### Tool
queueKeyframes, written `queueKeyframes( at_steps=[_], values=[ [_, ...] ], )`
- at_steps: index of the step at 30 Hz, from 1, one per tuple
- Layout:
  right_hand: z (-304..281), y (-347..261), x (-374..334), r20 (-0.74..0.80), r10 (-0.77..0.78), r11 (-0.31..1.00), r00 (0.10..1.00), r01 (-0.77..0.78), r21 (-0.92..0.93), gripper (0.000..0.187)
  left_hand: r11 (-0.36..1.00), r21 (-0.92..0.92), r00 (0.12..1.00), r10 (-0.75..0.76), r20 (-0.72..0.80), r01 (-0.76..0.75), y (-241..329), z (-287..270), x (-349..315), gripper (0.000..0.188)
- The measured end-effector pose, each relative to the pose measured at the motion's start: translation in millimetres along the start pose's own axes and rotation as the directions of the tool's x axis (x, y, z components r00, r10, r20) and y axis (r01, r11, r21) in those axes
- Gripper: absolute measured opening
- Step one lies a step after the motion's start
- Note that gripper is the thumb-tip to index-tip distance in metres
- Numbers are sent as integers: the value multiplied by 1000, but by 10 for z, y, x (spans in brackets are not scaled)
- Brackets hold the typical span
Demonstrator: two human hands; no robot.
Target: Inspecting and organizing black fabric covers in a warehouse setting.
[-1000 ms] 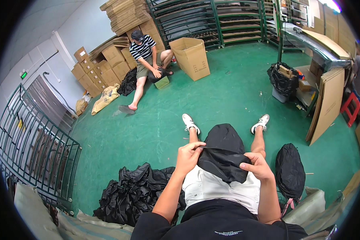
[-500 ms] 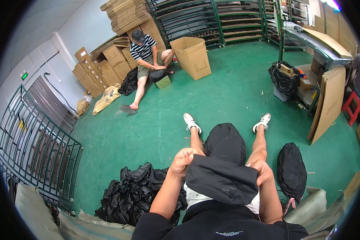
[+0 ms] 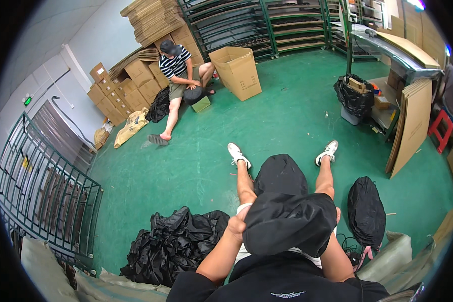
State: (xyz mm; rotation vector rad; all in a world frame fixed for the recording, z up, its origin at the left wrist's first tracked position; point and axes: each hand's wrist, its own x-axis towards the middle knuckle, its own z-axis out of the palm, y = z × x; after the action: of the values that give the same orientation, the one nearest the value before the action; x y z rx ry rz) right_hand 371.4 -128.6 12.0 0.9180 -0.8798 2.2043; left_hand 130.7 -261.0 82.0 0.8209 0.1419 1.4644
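Observation:
A black fabric piece [image 3: 289, 221], rounded and puffed out like a bag or cover, is held up over my lap. At its left edge is my left hand [image 3: 237, 225], closed on the cloth with the fingertips out of sight. My right hand [image 3: 338, 215] shows only a sliver beside the right edge; the fabric hides the rest. Just beyond, between my legs, rests a dark oval stack of similar black fabric [image 3: 281, 172]. A heap of crumpled black fabric [image 3: 173, 246] lies on the floor to my left.
Another black oval bundle [image 3: 366, 214] lies right of my leg. Farther off, a seated person [image 3: 178, 75] handles black fabric over a green box [image 3: 201, 104], near an open carton [image 3: 236, 75]. A green metal gate [image 3: 45, 196] stands left; cardboard sheets [image 3: 410, 128] lean right.
The black fabric was folded flat between both hands; now it is spread fuller and rounder. My right hand has slipped mostly behind it. The other person's head has dipped lower.

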Motion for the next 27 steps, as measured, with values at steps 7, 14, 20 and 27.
queueKeyframes(
  at_steps=[7, 14, 20, 27],
  values=[
    [111, -28, 273, -84, -56, 997, 995, 51, -63, 58, 967, -235, 988, 62, -142, -94, -106, -58, -68, 62],
    [197, -155, 459, -167, -126, 985, 978, 104, -136, 62, 974, -198, 992, 118, 48, -106, -134, 68, -17, 86],
    [236, -239, 775, -242, -189, 970, 952, 143, -197, 64, 961, -113, 959, 233, -163, -253, 82, 162, -1, 80],
    [402, -240, 660, -309, -252, 949, 917, 172, -263, 68, 914, -152, 903, 323, -285, -375, 178, -16, -51, 75]
  ],
)
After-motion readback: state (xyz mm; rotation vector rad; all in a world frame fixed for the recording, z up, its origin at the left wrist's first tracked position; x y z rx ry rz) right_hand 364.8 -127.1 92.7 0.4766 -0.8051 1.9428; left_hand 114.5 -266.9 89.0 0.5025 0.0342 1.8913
